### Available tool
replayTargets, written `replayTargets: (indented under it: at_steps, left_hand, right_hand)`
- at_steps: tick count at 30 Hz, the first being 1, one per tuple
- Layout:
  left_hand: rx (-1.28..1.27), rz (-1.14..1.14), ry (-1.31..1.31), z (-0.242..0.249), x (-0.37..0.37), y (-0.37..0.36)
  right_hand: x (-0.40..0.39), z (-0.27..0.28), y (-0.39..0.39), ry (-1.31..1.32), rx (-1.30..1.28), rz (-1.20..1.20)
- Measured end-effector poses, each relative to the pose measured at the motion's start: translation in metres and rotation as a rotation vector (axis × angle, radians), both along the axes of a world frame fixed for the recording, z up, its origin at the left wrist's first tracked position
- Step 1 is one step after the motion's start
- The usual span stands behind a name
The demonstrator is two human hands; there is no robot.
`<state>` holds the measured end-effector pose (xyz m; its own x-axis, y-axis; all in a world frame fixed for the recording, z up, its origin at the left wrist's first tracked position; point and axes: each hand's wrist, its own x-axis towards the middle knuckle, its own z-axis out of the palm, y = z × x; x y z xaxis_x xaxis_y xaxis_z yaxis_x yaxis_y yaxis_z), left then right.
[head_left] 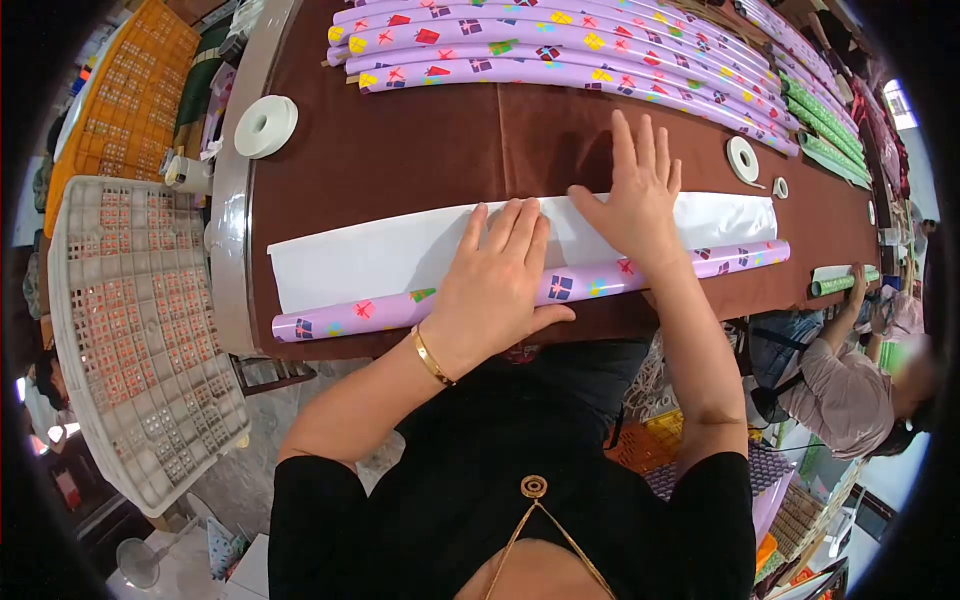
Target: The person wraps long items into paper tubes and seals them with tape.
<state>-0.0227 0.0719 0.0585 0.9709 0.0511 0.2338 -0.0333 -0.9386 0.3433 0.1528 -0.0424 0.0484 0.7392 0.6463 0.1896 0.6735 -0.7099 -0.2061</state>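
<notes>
Both hands press flat on a half-rolled sheet of purple gift wrap [600, 285] at the near edge of the brown counter [420, 150]. Left hand [495, 285] lies on the roll, fingers [505, 230] straight and together, gripping nothing; right hand [640, 195] spreads open fingers [640, 145] on the white underside, with a tape roll [266, 126] well apart.

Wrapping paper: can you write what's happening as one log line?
left hand flat on purple gift-wrap roll | right hand pressing white paper sheet | finished rolls stacked behind
</notes>
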Motion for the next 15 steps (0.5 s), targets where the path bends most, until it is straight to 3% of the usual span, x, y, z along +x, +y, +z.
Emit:
replayTargets:
  at_steps: [9,15]
  left_hand:
    - [-0.038,-0.017,-0.029,0.0,-0.003,0.001]
    - [-0.016,0.111,0.024,0.006,-0.017,0.008]
  right_hand:
    - [0.004,-0.007,-0.01,-0.032,0.042,0.018]
    - [0.004,-0.01,-0.011,-0.034,0.073,0.048]
